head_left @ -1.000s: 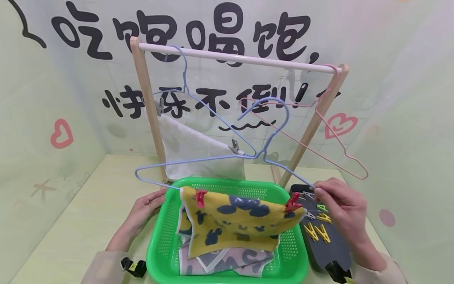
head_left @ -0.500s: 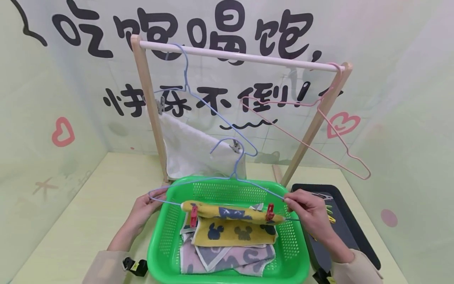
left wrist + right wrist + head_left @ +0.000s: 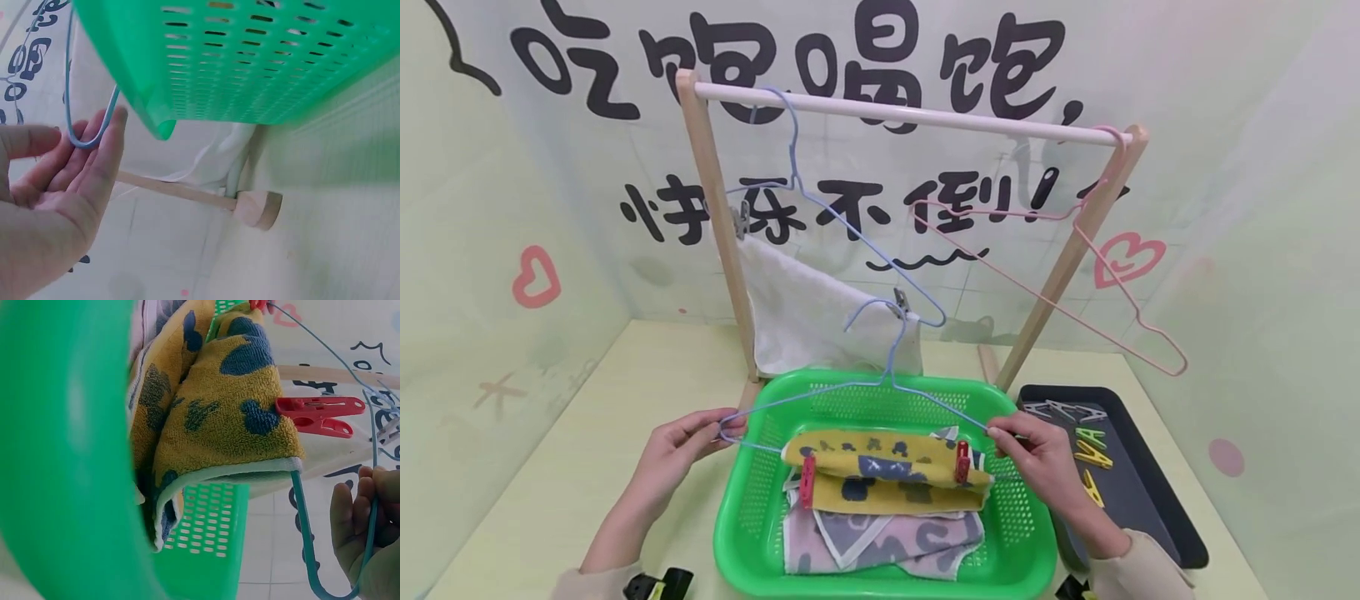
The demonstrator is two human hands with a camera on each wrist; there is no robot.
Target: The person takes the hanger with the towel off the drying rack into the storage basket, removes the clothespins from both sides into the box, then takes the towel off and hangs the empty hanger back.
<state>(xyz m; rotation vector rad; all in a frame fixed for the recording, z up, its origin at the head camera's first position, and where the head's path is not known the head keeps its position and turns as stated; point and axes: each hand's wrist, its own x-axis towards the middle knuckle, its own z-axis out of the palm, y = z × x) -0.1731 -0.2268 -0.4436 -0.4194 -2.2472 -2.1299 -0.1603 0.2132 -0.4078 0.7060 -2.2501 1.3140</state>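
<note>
A blue clothes hanger [image 3: 820, 390] tilts over the green basket [image 3: 730, 542]. Its lower bar carries a yellow towel [image 3: 880, 446] with dark blue mouse-head shapes, fixed by two red clothespins [image 3: 807, 482]. My right hand [image 3: 1041, 454] pinches the right arm of the hanger, and in the right wrist view its fingers [image 3: 344, 519] lie along the wire. At the left end is my left hand [image 3: 677, 450]; in the left wrist view its extended fingers [image 3: 94, 162] lie against the hanger's rounded end, thumb apart from them. Beneath the yellow towel lies a pink-and-grey towel [image 3: 917, 542].
Behind stands a rack with a white rail [image 3: 925, 118]. From it hang another blue hanger [image 3: 857, 233] with a white towel [image 3: 820, 325] clipped on and a bare pink hanger [image 3: 1037, 296]. A dark tray [image 3: 1150, 500] at right holds several clothespins [image 3: 1090, 454].
The hanger and yellow towel have come down over the basket and shifted left, the right hand moving with them. The left hand has left the basket's side and reached the hanger's left end.
</note>
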